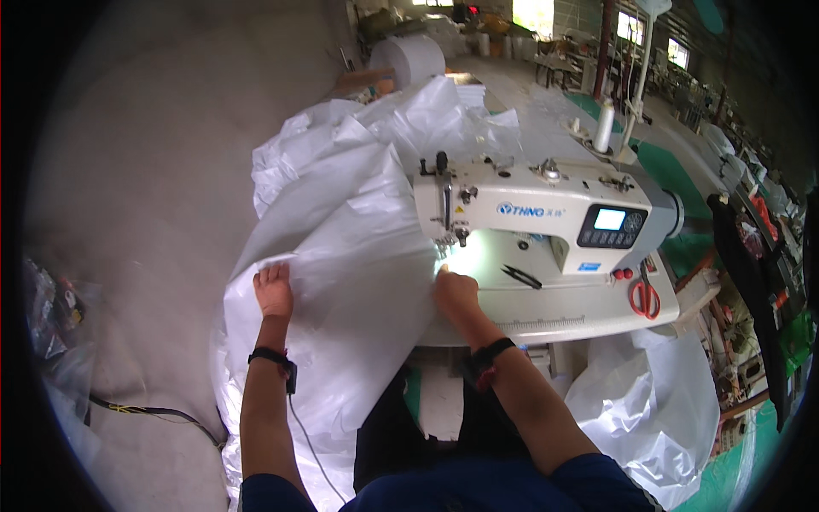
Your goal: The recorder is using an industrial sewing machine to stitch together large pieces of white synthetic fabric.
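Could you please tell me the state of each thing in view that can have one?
Left hand: fingers bent, on the sheet; grip unclear
Right hand: fingers curled, near the needle area; grip unclear
Sheet: creased, draped
Sewing machine: needle area lit
Screen: lit
Scissors: lying down
Black snips: lying down
Thread cone: upright

Dark blue sleeves (597,485), black wristbands (268,353), black trousers (386,444)

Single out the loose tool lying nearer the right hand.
The slim black tool, left of the red-handled scissors, which lie farther from the right hand.
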`<state>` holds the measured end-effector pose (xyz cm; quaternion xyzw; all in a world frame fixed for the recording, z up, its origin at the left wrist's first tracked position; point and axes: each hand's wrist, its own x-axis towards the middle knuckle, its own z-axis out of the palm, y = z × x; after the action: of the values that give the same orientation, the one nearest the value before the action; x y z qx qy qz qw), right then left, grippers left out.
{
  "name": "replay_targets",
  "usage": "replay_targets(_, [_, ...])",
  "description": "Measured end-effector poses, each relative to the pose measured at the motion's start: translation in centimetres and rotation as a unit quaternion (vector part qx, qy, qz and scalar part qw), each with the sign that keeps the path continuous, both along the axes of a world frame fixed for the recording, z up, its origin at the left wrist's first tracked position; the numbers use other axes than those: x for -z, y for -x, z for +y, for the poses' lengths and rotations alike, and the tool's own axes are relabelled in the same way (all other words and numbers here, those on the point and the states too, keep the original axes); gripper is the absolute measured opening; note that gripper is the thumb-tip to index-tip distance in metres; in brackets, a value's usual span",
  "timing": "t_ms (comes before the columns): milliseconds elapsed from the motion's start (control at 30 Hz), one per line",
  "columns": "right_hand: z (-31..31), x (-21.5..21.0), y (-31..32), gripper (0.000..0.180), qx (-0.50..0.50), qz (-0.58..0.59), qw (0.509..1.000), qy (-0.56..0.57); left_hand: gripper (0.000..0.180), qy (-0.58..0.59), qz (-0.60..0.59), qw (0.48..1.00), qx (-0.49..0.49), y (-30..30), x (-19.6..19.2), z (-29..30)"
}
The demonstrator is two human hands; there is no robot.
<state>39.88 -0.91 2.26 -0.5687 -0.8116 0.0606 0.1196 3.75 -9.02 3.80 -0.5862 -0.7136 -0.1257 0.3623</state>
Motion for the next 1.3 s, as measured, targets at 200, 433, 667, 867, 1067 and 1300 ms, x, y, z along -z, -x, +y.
replay_targets(200, [-1.5,0.5,0.2,0.035,-0.018,0.043,0.997,-0.067,0.012,0.022,-0.013,1.0,0.009,1.6,-8.8,-5.3])
replay_targets(433, [-1.7,2.0,-2.4,0.033,-0.01,0.182,0.968,-0.174,0.011,0.165,-0.124,0.962,0.178,-13.2,-18.8,-13.4])
replay_targets(667, [-13.5,1.6,-3.5,0.034,0.01,0.555,0.746,0.369,0.021,0.634,-0.538,0.546,0.104,-19.9,-0.7,-18.4])
replay_targets(867, [-16.3,9.3,-6.1,0.036,0.025,0.536,0.722,0.436,0.014,0.586,-0.213,0.728,0.284,-30.6,-0.5,-14.2])
replay_targets(1067, [-15.0,3.6,-5.8,0.029,-0.066,0.513,0.737,0.435,0.034,-0.072,-0.041,0.949,0.304,-23.6,-7.6,-2.2])
replay_targets(1300, [-17.0,0.6,-0.2,0.026,-0.169,0.579,0.531,0.595,0.066,0.29,-0.3,0.897,-0.146,-7.4,-0.3,-1.9])
